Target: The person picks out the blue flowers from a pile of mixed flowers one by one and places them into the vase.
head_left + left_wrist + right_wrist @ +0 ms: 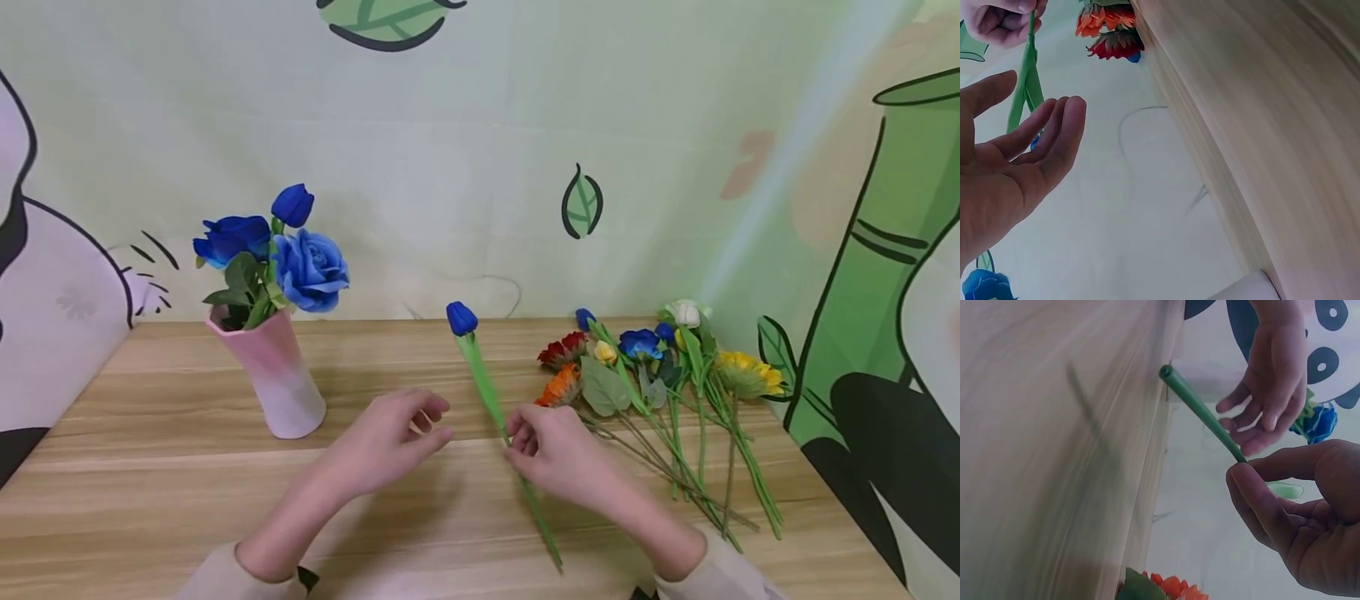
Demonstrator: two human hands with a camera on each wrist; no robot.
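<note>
- Head view: a pink-to-white tapered vase [279, 375] stands upright on the light wood-grain bench [172, 475], serving as landmark for what follows.
- Right of the vase, a single deep-blue artificial tulip with a long green stem [487, 392] slants, bloom away from the person, stem end toward them.
- Right hand [555, 450], farther right of the vase, has its grip closed to a pinch, thumb and fingertips on that green stem; the right wrist view shows the stem end clear of the bench.
- Left hand [386, 437], just right of the vase, has its grip loosely open, thumb apart from bent fingers, nothing held.
- Inside the vase: a light-blue rose [311, 271], a dark-blue rose [234, 240] and a blue tulip bud [292, 205].
- Well right of the vase lies a pile of artificial flowers, including an orange bloom [561, 387], a red bloom [562, 350] and a yellow bloom [748, 375].
</note>
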